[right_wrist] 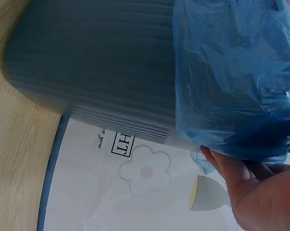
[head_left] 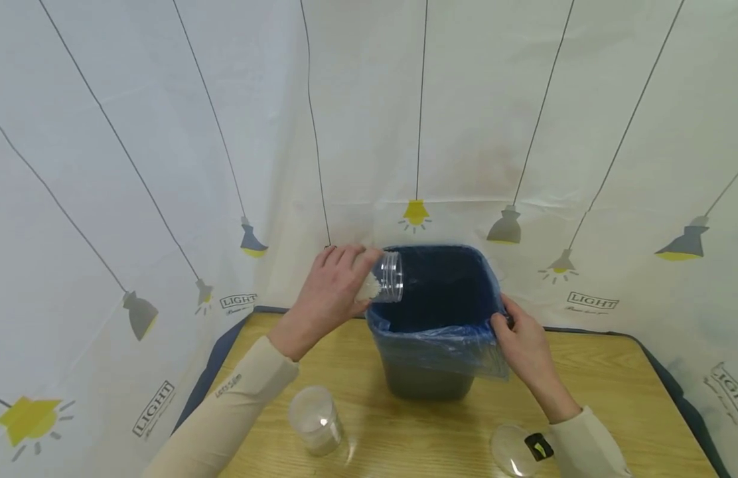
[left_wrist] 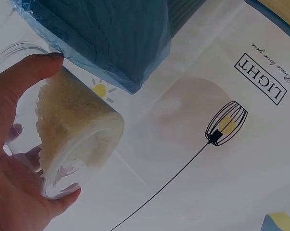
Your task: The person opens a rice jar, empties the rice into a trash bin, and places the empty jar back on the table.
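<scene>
1. Two hands work: the left hand (head_left: 333,282) curls round a clear jar (head_left: 391,277), tilted nearly sideways, its mouth over the bin (head_left: 429,380); the right hand (head_left: 529,348) pinches the blue liner (head_left: 452,342) at the rim.
2. I would tip slowly — jar mouth well inside the rim, liner held firm.
3. The wall sheet (head_left: 357,113) says "LIGHT", "love you" below; the left sleeve (head_left: 240,392) has letters — I cannot read them surely.

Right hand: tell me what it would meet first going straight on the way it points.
The right hand would first meet the blue liner, which it grips at the rim of the bin; the bin's wall probably comes next, though depth is hard to judge.
</scene>
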A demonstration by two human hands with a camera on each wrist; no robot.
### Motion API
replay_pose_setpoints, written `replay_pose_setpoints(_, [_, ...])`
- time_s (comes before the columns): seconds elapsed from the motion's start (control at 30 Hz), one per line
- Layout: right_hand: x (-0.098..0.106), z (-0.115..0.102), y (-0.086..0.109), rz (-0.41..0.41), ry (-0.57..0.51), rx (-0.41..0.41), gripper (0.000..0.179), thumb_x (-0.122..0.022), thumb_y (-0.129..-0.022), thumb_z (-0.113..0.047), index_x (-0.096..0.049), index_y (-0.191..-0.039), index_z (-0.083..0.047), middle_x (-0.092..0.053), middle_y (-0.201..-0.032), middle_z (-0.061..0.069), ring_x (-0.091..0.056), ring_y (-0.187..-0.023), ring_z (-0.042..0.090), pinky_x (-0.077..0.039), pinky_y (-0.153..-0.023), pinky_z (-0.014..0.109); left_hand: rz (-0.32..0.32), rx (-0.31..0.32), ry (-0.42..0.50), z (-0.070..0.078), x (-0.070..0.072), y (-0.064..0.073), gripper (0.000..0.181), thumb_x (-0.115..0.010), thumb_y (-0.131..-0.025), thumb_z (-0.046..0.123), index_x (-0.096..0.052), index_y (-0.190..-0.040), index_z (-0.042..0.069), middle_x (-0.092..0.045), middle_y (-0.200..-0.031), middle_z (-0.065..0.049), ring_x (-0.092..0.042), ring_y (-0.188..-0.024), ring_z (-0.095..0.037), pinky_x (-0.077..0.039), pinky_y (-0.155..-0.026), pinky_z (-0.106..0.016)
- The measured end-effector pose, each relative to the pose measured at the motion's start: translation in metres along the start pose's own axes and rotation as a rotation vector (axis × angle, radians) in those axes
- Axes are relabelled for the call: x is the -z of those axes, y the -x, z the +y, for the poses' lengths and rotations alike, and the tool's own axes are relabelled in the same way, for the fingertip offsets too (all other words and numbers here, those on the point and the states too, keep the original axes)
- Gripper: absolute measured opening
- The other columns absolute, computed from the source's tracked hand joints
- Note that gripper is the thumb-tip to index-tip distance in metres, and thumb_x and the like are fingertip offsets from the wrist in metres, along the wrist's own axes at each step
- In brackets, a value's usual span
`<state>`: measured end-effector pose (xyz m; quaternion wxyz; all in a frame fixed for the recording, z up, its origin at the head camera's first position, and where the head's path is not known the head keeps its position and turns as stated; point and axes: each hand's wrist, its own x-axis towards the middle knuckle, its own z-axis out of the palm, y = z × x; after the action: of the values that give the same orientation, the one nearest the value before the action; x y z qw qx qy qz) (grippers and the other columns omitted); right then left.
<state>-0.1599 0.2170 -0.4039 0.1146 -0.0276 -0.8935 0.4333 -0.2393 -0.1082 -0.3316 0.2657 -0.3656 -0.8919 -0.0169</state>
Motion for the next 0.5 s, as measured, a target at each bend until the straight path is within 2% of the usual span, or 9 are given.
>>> replay_pose_setpoints(0.17, [0.0000,0.0008,-0.0002,-0.007,0.008,0.006,0.054,-0.045,-0.105,-0.021,-0.043,-0.155,0.001,-0.069,-0.111,0.019,-0.054,-0.079,0.023,-0.044,-0.077,0.039,0.011,-0.039,-0.079,-0.0006,0.0002,-0.0015,0.087,-0.093,-0.075,0.031,-0.044,-0.145,0.017,-0.057,-0.138,-0.017,-0.055,-0.127,-0.035,-0.042,-0.109,-0.055])
replay_pose_setpoints(0.33, [-0.0009,0.0018,-0.0002,-0.005,0.013,0.020,0.054,-0.044,-0.105,-0.020,-0.043,-0.155,0.002,-0.069,-0.117,0.022,-0.056,-0.083,0.026,-0.045,-0.078,0.041,0.022,-0.078,-0.131,-0.0008,0.0005,-0.0016,0.087,-0.093,-0.075,0.031,-0.044,-0.145,0.019,-0.057,-0.138,-0.016,-0.053,-0.128,-0.035,-0.042,-0.108,-0.057])
replay_pose_setpoints(0.5, [-0.0013,0.0036,0.0001,-0.014,0.021,0.045,0.054,-0.044,-0.106,-0.020,-0.041,-0.155,0.003,-0.069,-0.116,0.023,-0.055,-0.080,0.025,-0.044,-0.074,0.039,0.059,-0.127,-0.154,-0.0010,-0.0010,-0.0033,0.075,-0.086,-0.077,0.019,-0.050,-0.142,0.019,-0.058,-0.135,-0.015,-0.053,-0.126,-0.035,-0.043,-0.106,-0.057])
